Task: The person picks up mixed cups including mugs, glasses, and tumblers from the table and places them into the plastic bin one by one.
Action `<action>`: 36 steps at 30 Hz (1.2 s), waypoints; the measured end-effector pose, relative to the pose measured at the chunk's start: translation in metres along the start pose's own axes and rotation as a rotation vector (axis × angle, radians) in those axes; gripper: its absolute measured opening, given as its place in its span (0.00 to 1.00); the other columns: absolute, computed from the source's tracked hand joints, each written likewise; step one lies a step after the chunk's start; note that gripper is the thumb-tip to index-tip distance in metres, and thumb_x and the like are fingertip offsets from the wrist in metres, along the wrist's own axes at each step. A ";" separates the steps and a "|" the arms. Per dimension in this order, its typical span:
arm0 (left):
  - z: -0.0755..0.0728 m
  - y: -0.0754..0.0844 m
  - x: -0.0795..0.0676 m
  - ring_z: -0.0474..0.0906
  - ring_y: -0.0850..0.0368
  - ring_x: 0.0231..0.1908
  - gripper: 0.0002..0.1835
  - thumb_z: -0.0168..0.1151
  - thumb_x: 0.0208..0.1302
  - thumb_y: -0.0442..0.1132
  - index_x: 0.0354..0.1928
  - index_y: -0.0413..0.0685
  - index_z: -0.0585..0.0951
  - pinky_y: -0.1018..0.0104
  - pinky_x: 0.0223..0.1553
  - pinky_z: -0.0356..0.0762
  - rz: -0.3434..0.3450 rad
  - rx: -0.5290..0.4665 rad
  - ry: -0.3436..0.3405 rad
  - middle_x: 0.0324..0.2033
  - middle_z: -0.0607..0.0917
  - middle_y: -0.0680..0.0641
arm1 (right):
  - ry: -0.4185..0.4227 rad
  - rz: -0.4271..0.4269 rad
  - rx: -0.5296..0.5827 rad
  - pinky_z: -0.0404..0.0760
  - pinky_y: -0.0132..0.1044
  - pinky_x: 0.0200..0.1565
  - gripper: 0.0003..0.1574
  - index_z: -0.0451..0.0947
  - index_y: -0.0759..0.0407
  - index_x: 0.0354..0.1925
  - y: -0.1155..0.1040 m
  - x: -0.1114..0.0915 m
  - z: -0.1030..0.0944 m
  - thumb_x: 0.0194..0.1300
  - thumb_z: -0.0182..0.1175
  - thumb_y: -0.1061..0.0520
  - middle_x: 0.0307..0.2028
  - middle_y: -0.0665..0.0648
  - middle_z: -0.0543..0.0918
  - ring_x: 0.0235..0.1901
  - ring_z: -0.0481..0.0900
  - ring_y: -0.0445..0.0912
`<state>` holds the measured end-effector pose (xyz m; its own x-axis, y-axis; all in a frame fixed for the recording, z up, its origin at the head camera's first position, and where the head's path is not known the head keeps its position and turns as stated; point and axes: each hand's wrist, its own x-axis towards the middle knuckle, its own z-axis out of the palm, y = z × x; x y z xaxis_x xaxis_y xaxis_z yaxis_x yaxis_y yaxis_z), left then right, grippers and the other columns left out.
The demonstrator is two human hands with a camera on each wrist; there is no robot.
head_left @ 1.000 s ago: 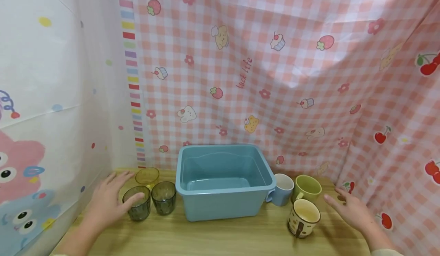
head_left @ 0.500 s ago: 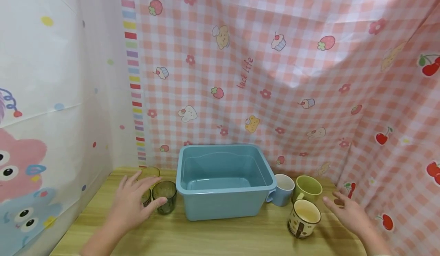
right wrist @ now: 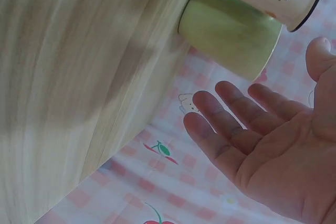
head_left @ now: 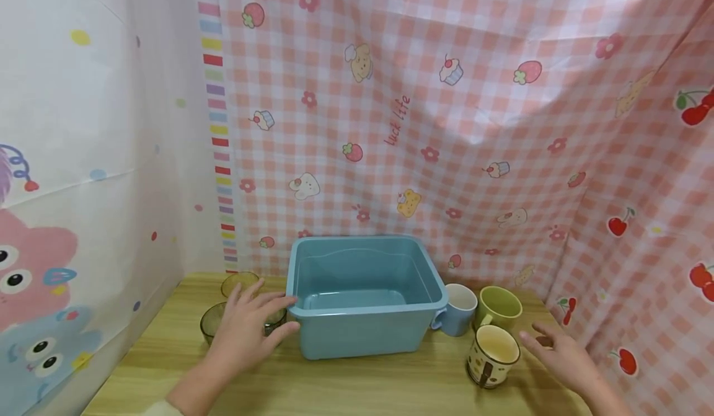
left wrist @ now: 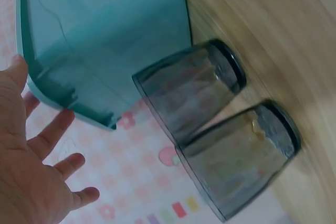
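My left hand (head_left: 245, 326) is spread over the dark glasses, fingertips close to the left rim of a blue plastic bin (head_left: 357, 335); contact cannot be told. Partly behind it are a dark glass (head_left: 211, 323) and a yellow glass (head_left: 237, 283). In the left wrist view, a second dark glass (left wrist: 191, 90) stands nearer the bin. At the right, my right hand (head_left: 560, 357) is held apart from the mugs, fingers loosely extended and holding nothing. Beside it are a cream mug with brown spots (head_left: 493, 354) and a green mug (head_left: 500, 309).
A blue mug with a white inside (head_left: 458, 317) stands against the bin's right side. All of this is on a wooden table (head_left: 346, 388). A pink checked cloth (head_left: 357, 124) hangs behind, and a white cartoon curtain (head_left: 100, 124) hangs at the left.
My left hand has moved right, from the left dark glass across the glasses to the bin's left rim. The right hand has barely shifted. The bin, glasses and mugs stay in place.
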<state>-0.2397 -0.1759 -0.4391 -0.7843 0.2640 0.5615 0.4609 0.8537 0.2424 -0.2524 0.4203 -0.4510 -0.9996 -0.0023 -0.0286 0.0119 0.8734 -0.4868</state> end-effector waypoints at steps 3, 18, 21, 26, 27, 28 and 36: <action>0.004 0.003 0.000 0.73 0.29 0.72 0.25 0.74 0.65 0.59 0.62 0.64 0.87 0.19 0.74 0.54 -0.011 0.006 0.012 0.58 0.90 0.45 | -0.030 0.003 -0.001 0.86 0.62 0.53 0.52 0.63 0.80 0.74 -0.004 -0.002 0.004 0.83 0.49 0.33 0.60 0.81 0.82 0.57 0.85 0.71; 0.018 0.018 0.007 0.77 0.30 0.70 0.18 0.77 0.63 0.57 0.50 0.59 0.90 0.16 0.70 0.60 -0.088 -0.039 0.084 0.55 0.92 0.43 | -0.039 0.039 0.030 0.86 0.62 0.56 0.54 0.64 0.81 0.72 -0.028 -0.023 0.028 0.79 0.58 0.33 0.53 0.75 0.88 0.54 0.88 0.65; 0.018 0.018 0.007 0.77 0.32 0.70 0.17 0.77 0.63 0.56 0.48 0.58 0.90 0.16 0.70 0.61 -0.082 -0.049 0.088 0.54 0.92 0.44 | -0.030 0.039 0.054 0.86 0.61 0.56 0.57 0.62 0.79 0.74 -0.034 -0.027 0.032 0.76 0.61 0.33 0.57 0.77 0.86 0.56 0.87 0.65; 0.017 0.017 0.008 0.77 0.33 0.70 0.15 0.77 0.63 0.54 0.47 0.57 0.90 0.17 0.70 0.61 -0.071 -0.065 0.089 0.52 0.93 0.46 | -0.019 0.040 0.045 0.86 0.62 0.56 0.60 0.61 0.74 0.76 -0.046 -0.031 0.037 0.72 0.65 0.30 0.60 0.77 0.84 0.58 0.86 0.66; 0.017 0.017 0.008 0.77 0.33 0.70 0.15 0.77 0.63 0.53 0.47 0.57 0.90 0.17 0.70 0.62 -0.070 -0.069 0.089 0.52 0.93 0.46 | -0.018 0.045 0.040 0.86 0.63 0.55 0.61 0.61 0.73 0.76 -0.048 -0.031 0.038 0.71 0.66 0.29 0.59 0.77 0.84 0.58 0.86 0.66; 0.017 0.017 0.008 0.77 0.33 0.70 0.15 0.77 0.63 0.53 0.47 0.57 0.90 0.17 0.70 0.62 -0.069 -0.073 0.087 0.52 0.93 0.47 | -0.018 0.055 0.031 0.86 0.63 0.54 0.62 0.61 0.73 0.75 -0.050 -0.031 0.039 0.70 0.66 0.28 0.59 0.77 0.84 0.58 0.85 0.67; 0.017 0.013 0.008 0.75 0.32 0.72 0.14 0.75 0.65 0.51 0.49 0.58 0.89 0.18 0.71 0.61 -0.092 -0.107 0.041 0.55 0.92 0.45 | 0.003 0.092 0.009 0.85 0.65 0.53 0.71 0.54 0.73 0.77 -0.060 -0.033 0.051 0.63 0.69 0.23 0.62 0.80 0.80 0.59 0.84 0.70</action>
<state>-0.2473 -0.1549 -0.4447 -0.8083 0.1666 0.5646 0.4316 0.8200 0.3758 -0.2189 0.3434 -0.4657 -0.9943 0.0797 -0.0709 0.1044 0.8653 -0.4902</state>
